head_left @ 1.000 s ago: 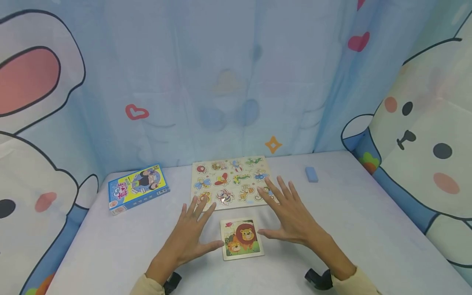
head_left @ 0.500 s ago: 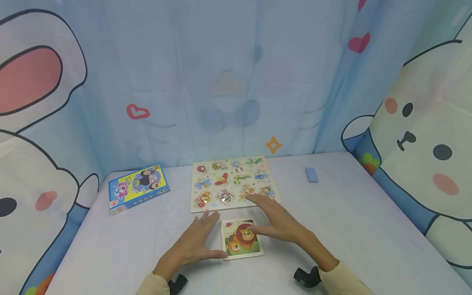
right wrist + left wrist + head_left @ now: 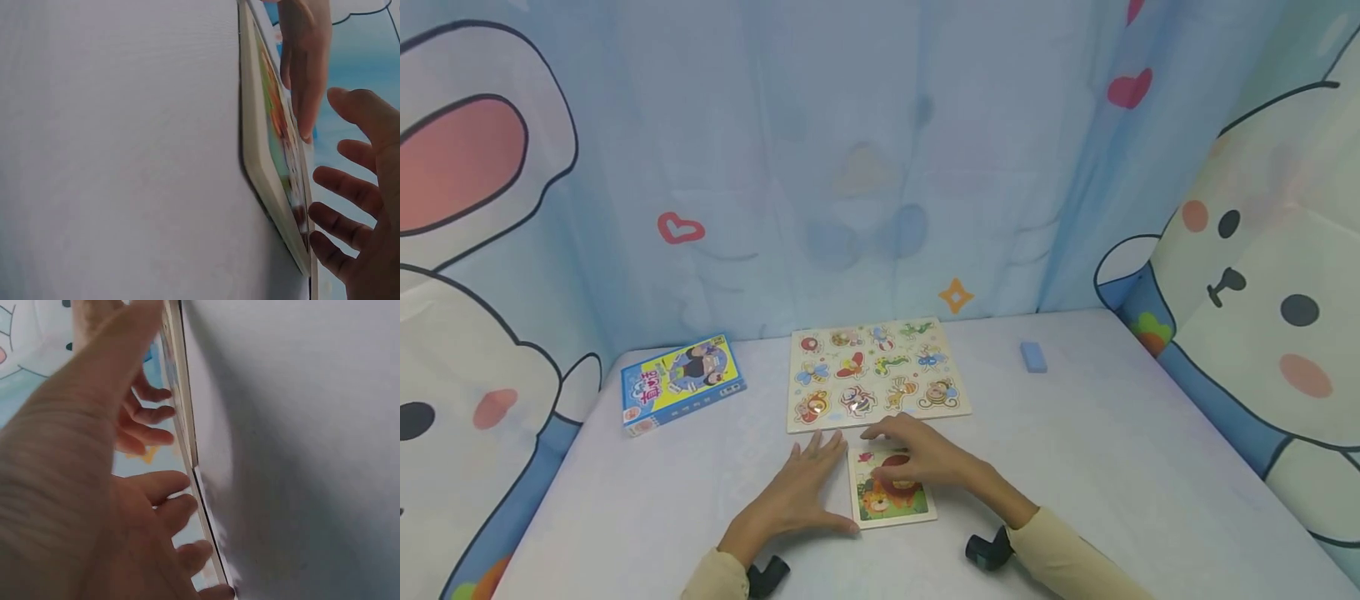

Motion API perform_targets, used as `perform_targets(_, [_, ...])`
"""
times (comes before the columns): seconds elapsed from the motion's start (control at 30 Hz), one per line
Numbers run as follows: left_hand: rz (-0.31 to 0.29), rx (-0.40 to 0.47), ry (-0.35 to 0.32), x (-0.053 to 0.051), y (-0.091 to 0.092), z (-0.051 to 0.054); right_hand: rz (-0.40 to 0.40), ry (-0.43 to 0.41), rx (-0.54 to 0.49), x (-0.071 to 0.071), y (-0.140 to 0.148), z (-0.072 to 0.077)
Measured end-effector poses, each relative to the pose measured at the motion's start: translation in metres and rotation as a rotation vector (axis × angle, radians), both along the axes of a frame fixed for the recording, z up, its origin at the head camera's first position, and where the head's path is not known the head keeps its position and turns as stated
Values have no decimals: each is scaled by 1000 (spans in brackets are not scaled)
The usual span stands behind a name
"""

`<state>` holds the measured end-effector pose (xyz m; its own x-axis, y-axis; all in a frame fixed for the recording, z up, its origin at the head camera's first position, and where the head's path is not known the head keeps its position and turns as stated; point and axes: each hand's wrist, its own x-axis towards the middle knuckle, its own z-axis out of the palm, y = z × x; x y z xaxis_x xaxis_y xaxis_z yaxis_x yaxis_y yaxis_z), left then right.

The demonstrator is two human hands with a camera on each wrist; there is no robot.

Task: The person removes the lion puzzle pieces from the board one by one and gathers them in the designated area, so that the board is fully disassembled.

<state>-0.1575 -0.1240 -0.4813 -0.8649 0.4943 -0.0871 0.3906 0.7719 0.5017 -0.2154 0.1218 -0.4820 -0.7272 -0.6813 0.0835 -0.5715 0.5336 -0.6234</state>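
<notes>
A small square picture puzzle (image 3: pixel 887 505) with a lion on it lies flat on the white table in the head view. My left hand (image 3: pixel 793 500) is at its left side with fingers spread; the thumb is by the near left corner. Over the right half of the puzzle is my right hand (image 3: pixel 928 457), fingers loosely bent, covering part of the lion. In the right wrist view, the right hand's fingers (image 3: pixel 340 181) appear just above the board's pale rim (image 3: pixel 251 119), gripping nothing. Whether the fingertips touch the puzzle is unclear.
Behind the small puzzle lies a larger board (image 3: pixel 880 375) with several insect and animal pictures. At the back left is a blue and yellow box (image 3: pixel 683 383). A small blue block (image 3: pixel 1033 357) sits at the back right. A patterned curtain (image 3: pixel 850 167) encloses the table.
Both hands came down toward the small puzzle. The right hand moved left over it and its fingers bent, uncovering the larger board's lower right corner. The puzzle stayed in place.
</notes>
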Motion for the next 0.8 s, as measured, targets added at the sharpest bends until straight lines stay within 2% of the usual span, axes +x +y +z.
perform_targets(0.23, [-14,-47,17,-2,0,-6,51,82,55,-5,-10,-6])
perform_targets(0.8, [-2,-71,-9,-2,0,-7,60,176,153,-3,-18,-5])
